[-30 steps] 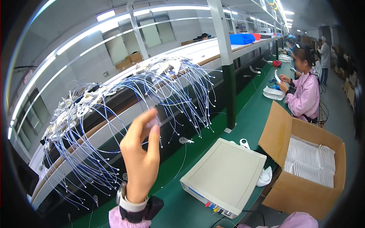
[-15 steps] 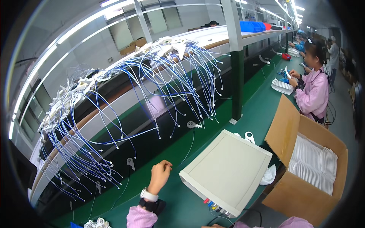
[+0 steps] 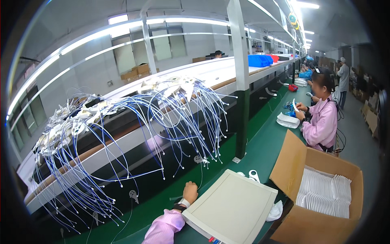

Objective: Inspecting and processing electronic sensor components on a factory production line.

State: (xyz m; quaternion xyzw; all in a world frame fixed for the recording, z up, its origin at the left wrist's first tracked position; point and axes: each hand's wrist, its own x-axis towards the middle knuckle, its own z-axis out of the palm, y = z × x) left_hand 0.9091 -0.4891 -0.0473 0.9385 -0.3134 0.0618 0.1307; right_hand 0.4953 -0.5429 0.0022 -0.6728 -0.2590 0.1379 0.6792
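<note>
My left hand [image 3: 190,192] reaches over the green bench, just beyond the far left corner of a beige box-shaped instrument [image 3: 229,205]. Its fingers are curled together; whatever they hold, if anything, is hidden. A thin wire [image 3: 201,177] hangs from a small white part [image 3: 198,159] and comes down close to the fingers. The instrument has coloured connectors [image 3: 214,240] on its near side. My right hand is out of view.
Blue and white cables [image 3: 162,122] hang in bundles from white parts on the raised shelf [image 3: 97,146]. To the right, an open cardboard box [image 3: 284,171] holds stacked white curved pieces [image 3: 325,191]. A co-worker in pink [image 3: 321,122] sits beyond it; a post [image 3: 241,118] rises from the bench.
My left hand has reached forward and right, toward the hanging wire by the instrument. The view has tilted up, so the instrument sits lower in it. The right hand has left the picture.
</note>
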